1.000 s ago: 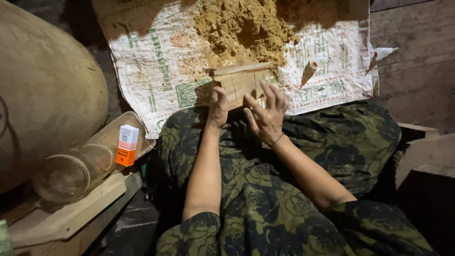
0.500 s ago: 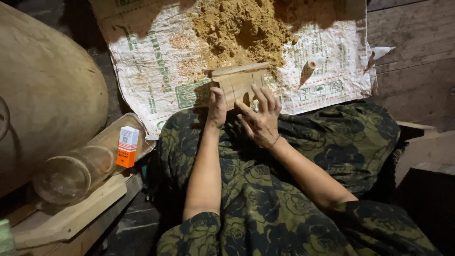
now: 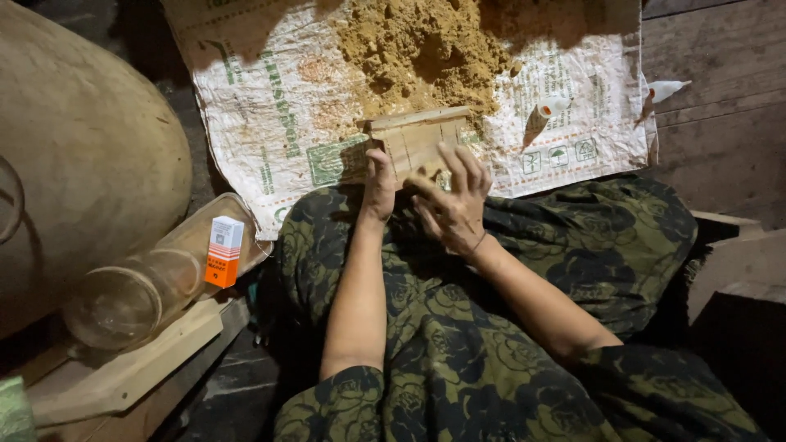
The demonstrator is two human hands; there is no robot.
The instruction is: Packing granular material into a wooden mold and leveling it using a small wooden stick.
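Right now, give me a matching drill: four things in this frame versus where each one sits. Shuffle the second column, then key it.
Things:
1. wooden box
2. small orange-and-white carton
3. sandy pile
4. clear jar

Places:
A. heaped on the printed white sack
B. lying on its side on a wooden board
C. held between the left hand and right hand
D. standing upright beside the jar

Pairs: 1-C, 2-D, 3-A, 4-B

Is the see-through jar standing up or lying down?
Lying down. The clear jar rests on its side on the wooden board, its round end facing the camera, beside a small orange and white box.
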